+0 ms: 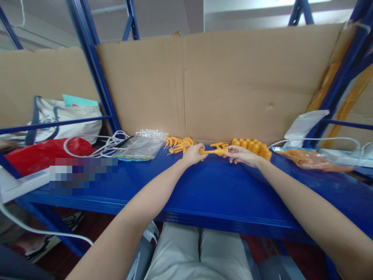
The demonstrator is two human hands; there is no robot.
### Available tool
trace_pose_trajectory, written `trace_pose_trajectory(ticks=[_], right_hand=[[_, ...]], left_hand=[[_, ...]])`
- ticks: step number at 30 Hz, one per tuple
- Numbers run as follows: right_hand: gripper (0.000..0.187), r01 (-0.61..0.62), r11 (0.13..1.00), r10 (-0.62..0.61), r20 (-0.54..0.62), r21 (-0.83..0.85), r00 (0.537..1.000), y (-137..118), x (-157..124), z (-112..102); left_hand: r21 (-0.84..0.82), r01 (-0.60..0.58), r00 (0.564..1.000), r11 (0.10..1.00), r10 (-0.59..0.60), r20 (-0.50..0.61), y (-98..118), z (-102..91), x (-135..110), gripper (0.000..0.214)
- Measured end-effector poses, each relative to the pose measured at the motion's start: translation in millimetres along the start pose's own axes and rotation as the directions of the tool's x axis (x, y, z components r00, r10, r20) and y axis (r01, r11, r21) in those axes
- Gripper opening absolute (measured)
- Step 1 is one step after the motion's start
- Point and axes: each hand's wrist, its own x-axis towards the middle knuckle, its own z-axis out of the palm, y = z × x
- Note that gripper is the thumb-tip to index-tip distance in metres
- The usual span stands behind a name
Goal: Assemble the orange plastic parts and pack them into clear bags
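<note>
Above the blue shelf, my left hand (193, 154) is closed around one end of a yellow-orange plastic piece that has a ridged, screw-like stem. At its other end, my right hand (242, 154) pinches a wider yellow plastic part (220, 151) between thumb and fingers. The two pieces meet between my hands; whether they are joined I cannot tell. Behind my left hand lies a pile of yellow hooked pieces (179, 144) with small metal bits. A loose yellow piece (217, 145) lies just behind the held parts. Beyond my right hand stand yellow cylinder-like parts (253, 146) packed in rows.
A clear plastic bag (142, 144) and white cables (112, 140) lie left. Farther left are a red bag (52, 153) and a canvas tote (70, 116). To the right sits a bag of orange parts (313, 158). A cardboard wall (227, 85) closes off the back.
</note>
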Motion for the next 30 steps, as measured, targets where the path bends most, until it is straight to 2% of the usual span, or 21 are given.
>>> trace_pose_trajectory(ticks=[6, 15, 20, 24, 28, 30], right_hand=[[0.017, -0.032, 0.999, 0.032, -0.012, 0.036, 0.999, -3, 0, 4], [0.021, -0.035, 0.998, 0.037, -0.037, 0.045, 0.999, -3, 0, 5], [0.036, -0.004, 0.996, 0.006, -0.026, 0.093, 1.000, -1, 0, 3], [0.024, -0.014, 0.997, 0.017, -0.041, 0.075, 0.999, -3, 0, 6], [0.045, -0.085, 0.994, 0.089, -0.054, 0.062, 0.995, -7, 1, 12], [0.048, -0.116, 0.991, 0.119, -0.058, 0.060, 0.991, -8, 2, 14]], left_hand=[[0.024, 0.001, 1.000, 1.000, -0.001, 0.025, 0, -1.2, 0, 0.026], [0.009, 0.030, 0.999, 1.000, -0.030, 0.027, 0, -1.2, 1, 0.027], [-0.008, 0.029, 0.999, 1.000, -0.029, 0.014, 0, -2.1, 1, 0.025], [-0.033, 0.004, 1.000, 0.999, -0.004, 0.002, 0, -2.0, 0, 0.023], [-0.053, 0.003, 1.000, 0.999, -0.004, -0.007, 0, -1.9, 1, 0.024], [-0.047, 0.009, 1.000, 0.999, -0.010, -0.006, 0, -2.0, 1, 0.025]])
